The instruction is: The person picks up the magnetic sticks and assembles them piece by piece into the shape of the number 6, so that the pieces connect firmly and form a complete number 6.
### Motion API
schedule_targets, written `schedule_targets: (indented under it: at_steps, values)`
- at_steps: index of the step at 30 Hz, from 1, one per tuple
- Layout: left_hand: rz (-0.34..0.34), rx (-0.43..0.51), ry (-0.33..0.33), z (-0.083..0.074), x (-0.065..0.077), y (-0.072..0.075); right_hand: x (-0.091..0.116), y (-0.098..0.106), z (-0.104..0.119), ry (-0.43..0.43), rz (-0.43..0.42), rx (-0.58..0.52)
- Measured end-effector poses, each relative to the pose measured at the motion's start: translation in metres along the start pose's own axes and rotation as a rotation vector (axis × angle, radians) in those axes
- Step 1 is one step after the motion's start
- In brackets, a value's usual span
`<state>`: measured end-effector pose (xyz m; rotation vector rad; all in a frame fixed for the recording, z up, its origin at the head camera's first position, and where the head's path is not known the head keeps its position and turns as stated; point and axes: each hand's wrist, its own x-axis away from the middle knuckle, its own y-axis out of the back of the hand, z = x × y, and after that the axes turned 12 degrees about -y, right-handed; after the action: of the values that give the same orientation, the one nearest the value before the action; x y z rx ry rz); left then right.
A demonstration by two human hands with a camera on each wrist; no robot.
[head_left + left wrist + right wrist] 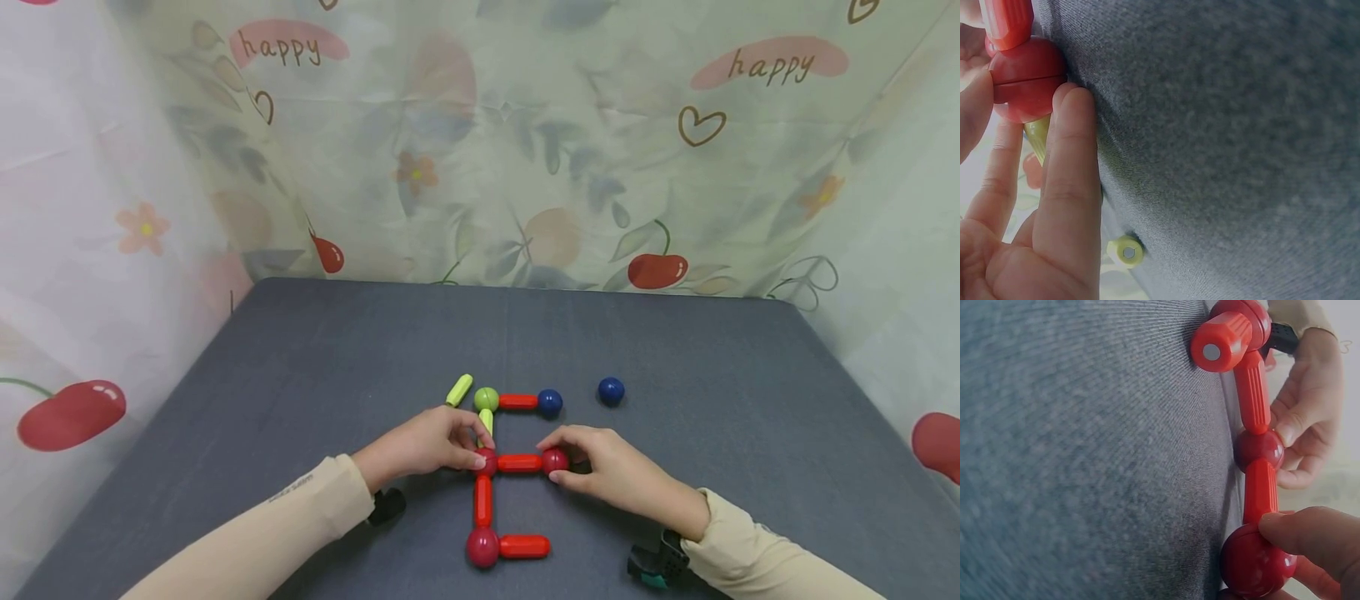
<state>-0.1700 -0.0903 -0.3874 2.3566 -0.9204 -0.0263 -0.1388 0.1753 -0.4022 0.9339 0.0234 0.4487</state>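
Observation:
A flat figure of rods and balls lies on the dark table. With thumb and fingers, my left hand [431,447] pinches its middle red ball [1030,65]. My right hand [611,468] grips another red ball [1254,562], joined to the middle one by a red rod [520,463]. Below, a second red rod [483,502] runs down to a larger-looking red ball [482,547], from which a third rod [525,547] points right. Upward, a yellow-green rod [486,419], partly behind my left fingers, leads to a green ball [486,399].
From the green ball a red rod [518,402] reaches a blue ball [551,404]. A loose blue ball [611,392] lies farther right. One loose yellow-green rod [460,390] rests beyond my left hand. A patterned curtain [502,167] hangs behind the table [360,350].

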Motion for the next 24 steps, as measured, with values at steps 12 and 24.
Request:
schedule_targets:
  at_steps: [12,24]
  values:
    - [0.009,0.001,-0.007,-0.0013,0.0005,0.0012,-0.0008,-0.0005,-0.0015,-0.019,0.008,0.008]
    - [0.008,0.000,-0.011,-0.0002,-0.0001,0.0010,-0.0014,-0.0008,-0.0013,-0.039,0.010,0.008]
